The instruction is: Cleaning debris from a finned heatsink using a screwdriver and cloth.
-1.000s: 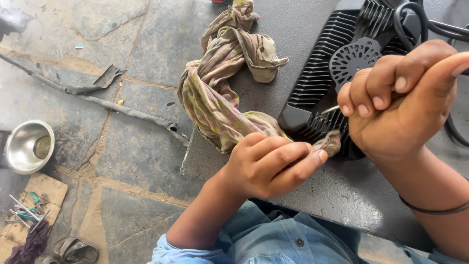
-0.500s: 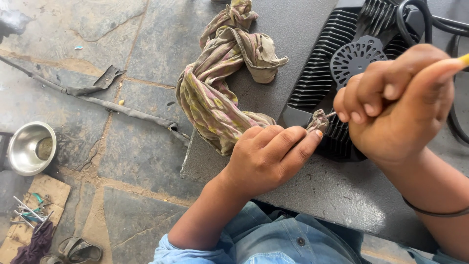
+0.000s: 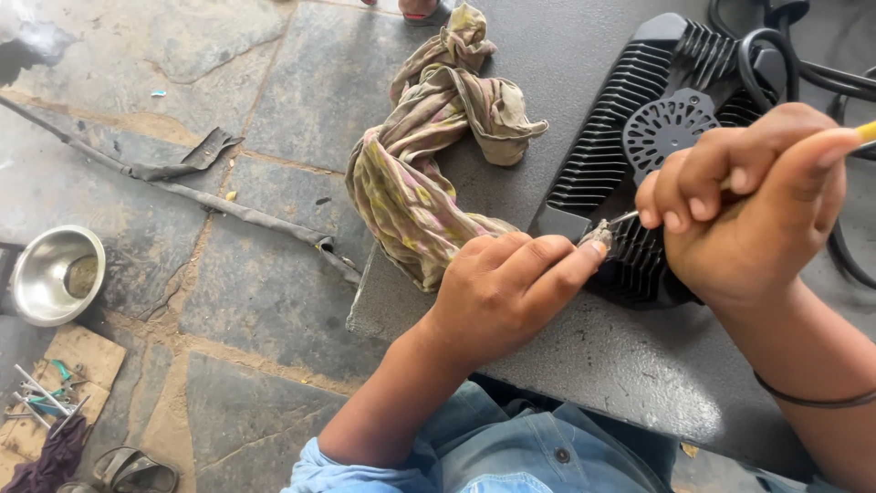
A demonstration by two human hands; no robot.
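Observation:
My left hand [image 3: 506, 288] pinches the end of a crumpled striped cloth [image 3: 415, 173] and presses it against the ribbed edge of a black finned housing [image 3: 639, 137] lying on a dark grey table [image 3: 593, 365]. My right hand [image 3: 748, 201] is closed around a thin tool with a yellow handle end [image 3: 867, 131]; its metal tip [image 3: 619, 219] touches the cloth end at the fins. The rest of the cloth trails off to the upper left across the table.
Black cables [image 3: 803, 55] loop over the housing at the top right. On the stone floor lie a steel bowl [image 3: 55, 274], a torn rubber strip [image 3: 182, 183], a board with small tools [image 3: 41, 393] and a sandal [image 3: 128, 470].
The cloth end in my left hand has moved up along the fins to meet the tool tip. My right hand has shifted slightly right and up.

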